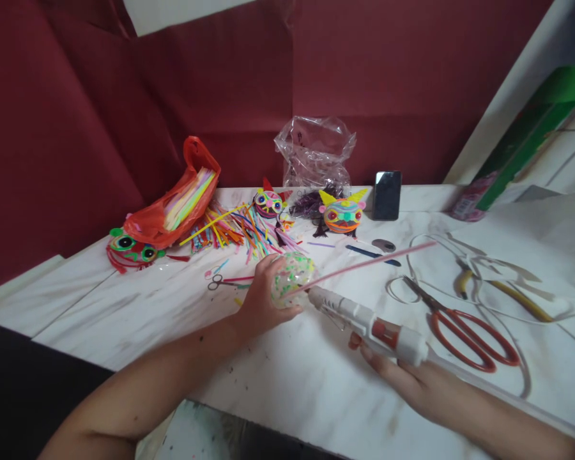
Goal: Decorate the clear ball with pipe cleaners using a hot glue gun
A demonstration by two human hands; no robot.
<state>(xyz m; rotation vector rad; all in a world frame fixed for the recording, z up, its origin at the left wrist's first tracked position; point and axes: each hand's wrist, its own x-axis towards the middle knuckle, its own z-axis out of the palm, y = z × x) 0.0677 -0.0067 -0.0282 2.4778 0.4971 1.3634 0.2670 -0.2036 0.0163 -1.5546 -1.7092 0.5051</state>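
Observation:
Near the middle of the marbled table, my left hand (264,295) is closed round a speckled, translucent ball (292,276) dotted with green and yellow. A white glue gun (354,314) is in my right hand (393,369), whose fingers wrap its underside. The gun's tip touches or nearly touches the ball's right side; the exact contact cannot be made out. A long pink strip (374,263) runs from the ball up to the right, above the gun. The ball's left side is hidden behind my left fingers.
Decorated heads (344,215) and a red bag (191,191) stand along the back, near colourful strips (225,227), clear plastic (316,153) and a black phone (387,196). Red-handled scissors (464,332), yellow-handled pliers (520,300) and white cord lie right; small scissors (215,282) lie left of the ball.

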